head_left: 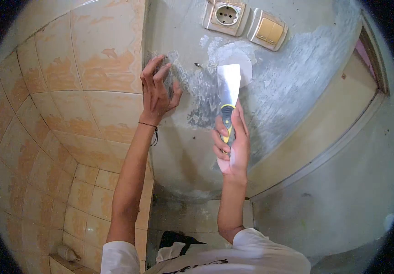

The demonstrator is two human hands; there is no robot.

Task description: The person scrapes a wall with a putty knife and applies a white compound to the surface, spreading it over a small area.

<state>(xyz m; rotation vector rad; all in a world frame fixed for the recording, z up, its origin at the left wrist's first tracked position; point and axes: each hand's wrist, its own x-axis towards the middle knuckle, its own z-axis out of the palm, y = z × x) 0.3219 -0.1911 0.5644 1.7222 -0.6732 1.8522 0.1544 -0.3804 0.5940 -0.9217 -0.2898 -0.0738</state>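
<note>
Two white sleeves (120, 256) show, right hand (236, 145) clasping one scraper (228, 97), left hand (157, 95) splayed, both hands apart.

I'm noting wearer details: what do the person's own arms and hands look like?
The left hand and right hand are ungloved. A thin, dark cord bracelet with dangling ends circles the left wrist; none shows on the right. The white fabric sleeves are short, and dark markings cross the white shirt's front.

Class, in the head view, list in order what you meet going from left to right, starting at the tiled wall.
Tiled wall, left hand, scraper, light switch, wooden frame.
</note>
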